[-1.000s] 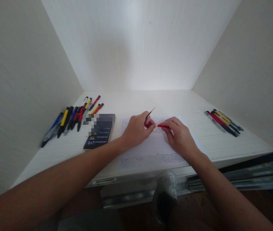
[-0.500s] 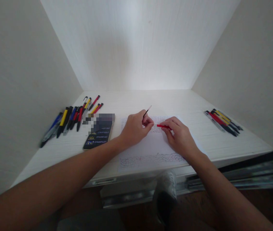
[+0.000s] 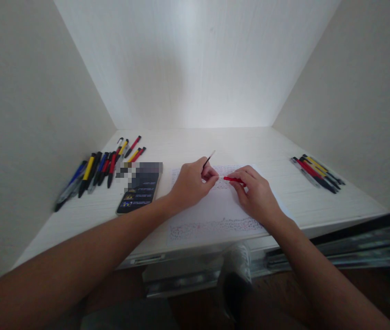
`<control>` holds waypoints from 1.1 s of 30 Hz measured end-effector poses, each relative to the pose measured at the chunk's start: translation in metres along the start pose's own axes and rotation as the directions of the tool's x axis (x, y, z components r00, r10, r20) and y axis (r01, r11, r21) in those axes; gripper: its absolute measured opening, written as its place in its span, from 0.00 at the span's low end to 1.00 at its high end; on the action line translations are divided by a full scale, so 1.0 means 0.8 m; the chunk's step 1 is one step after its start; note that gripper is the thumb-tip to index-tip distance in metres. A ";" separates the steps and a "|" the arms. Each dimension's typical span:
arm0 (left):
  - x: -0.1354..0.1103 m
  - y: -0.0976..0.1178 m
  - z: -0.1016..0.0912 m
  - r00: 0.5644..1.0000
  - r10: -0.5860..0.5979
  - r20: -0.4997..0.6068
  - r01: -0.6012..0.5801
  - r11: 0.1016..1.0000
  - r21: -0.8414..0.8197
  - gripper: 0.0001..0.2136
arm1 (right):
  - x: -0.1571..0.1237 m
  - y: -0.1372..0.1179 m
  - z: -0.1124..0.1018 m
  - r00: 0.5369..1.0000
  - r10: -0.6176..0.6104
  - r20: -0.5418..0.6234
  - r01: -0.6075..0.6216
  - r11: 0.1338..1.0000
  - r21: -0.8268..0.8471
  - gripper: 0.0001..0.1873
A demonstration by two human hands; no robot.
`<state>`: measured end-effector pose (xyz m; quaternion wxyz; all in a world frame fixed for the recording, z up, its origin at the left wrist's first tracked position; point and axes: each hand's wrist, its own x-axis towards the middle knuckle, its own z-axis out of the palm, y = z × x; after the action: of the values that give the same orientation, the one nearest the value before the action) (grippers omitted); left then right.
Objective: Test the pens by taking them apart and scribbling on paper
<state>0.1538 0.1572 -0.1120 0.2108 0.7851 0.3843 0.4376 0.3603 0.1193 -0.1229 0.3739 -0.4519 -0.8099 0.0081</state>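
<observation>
My left hand (image 3: 190,185) is closed in a pinch on a thin pen refill (image 3: 208,160) whose pale tip points up and away from me. My right hand (image 3: 255,192) is closed on a red pen barrel (image 3: 231,179), its open end pointing left toward the left hand. Both hands hover over a sheet of paper (image 3: 220,211) covered with scribbled lines, lying on the white desk (image 3: 215,142). A small gap separates the refill and the barrel.
A bunch of several pens (image 3: 102,167) in black, yellow, blue and red lies at the left. A phone (image 3: 140,190) lies beside the paper. Several more pens (image 3: 317,173) lie at the right. Walls close in on three sides.
The left hand has drawn the refill a little to the left, away from the red barrel. The right hand has hardly moved.
</observation>
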 end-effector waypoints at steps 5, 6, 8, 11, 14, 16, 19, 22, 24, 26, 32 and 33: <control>0.000 0.002 -0.001 1.000 0.001 0.006 -0.001 1.000 0.013 0.06 | 0.000 0.000 0.000 1.000 -0.007 -0.003 0.007 1.000 0.007 0.08; 0.000 0.003 -0.002 1.000 0.005 0.006 -0.005 1.000 0.009 0.06 | 0.000 0.000 0.000 1.000 -0.008 -0.001 0.008 1.000 0.010 0.08; 0.000 0.004 -0.002 1.000 0.011 0.009 -0.011 1.000 0.005 0.06 | 0.001 0.000 0.000 1.000 -0.011 -0.005 0.011 1.000 0.008 0.08; -0.001 0.006 -0.002 1.000 0.010 0.012 -0.010 1.000 0.009 0.06 | 0.001 0.000 -0.002 0.999 0.003 -0.052 -0.006 0.998 -0.058 0.06; -0.001 0.008 -0.002 1.000 0.006 0.004 -0.006 1.000 -0.005 0.06 | 0.000 -0.001 -0.005 0.986 0.062 -0.157 -0.081 0.990 -0.117 0.04; -0.002 0.009 -0.002 1.000 0.008 -0.014 -0.008 1.000 -0.014 0.06 | 0.000 -0.001 -0.007 0.968 0.099 -0.229 -0.126 0.986 -0.105 0.02; -0.004 0.008 -0.001 1.000 0.012 -0.027 -0.012 1.000 -0.010 0.07 | -0.001 -0.002 -0.007 0.954 0.124 -0.273 -0.143 0.988 -0.050 0.02; -0.004 0.007 0.000 1.000 0.011 -0.011 -0.012 1.000 -0.026 0.08 | -0.001 -0.001 -0.006 0.939 0.184 -0.291 -0.180 0.983 0.039 0.05; -0.004 0.006 0.000 1.000 0.012 -0.001 -0.012 0.999 -0.031 0.09 | -0.001 0.003 -0.004 0.912 0.273 -0.306 -0.224 0.957 0.186 0.08; -0.005 0.007 0.000 1.000 0.014 0.001 -0.014 1.000 -0.028 0.08 | 0.001 0.008 -0.002 0.876 0.394 -0.278 -0.257 0.869 0.423 0.12; -0.007 0.011 0.001 0.999 -0.004 -0.050 0.002 0.999 -0.038 0.12 | 0.005 0.019 -0.004 0.805 0.593 -0.037 -0.306 0.467 0.830 0.15; -0.007 0.012 0.001 0.998 -0.007 -0.061 0.005 0.999 -0.042 0.13 | 0.005 0.019 -0.005 0.803 0.596 -0.013 -0.317 0.446 0.837 0.14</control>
<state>0.1567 0.1466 -0.1086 0.2167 0.7656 0.3837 0.4688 0.3722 0.1297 -0.1230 0.6391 -0.4321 -0.4923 0.4032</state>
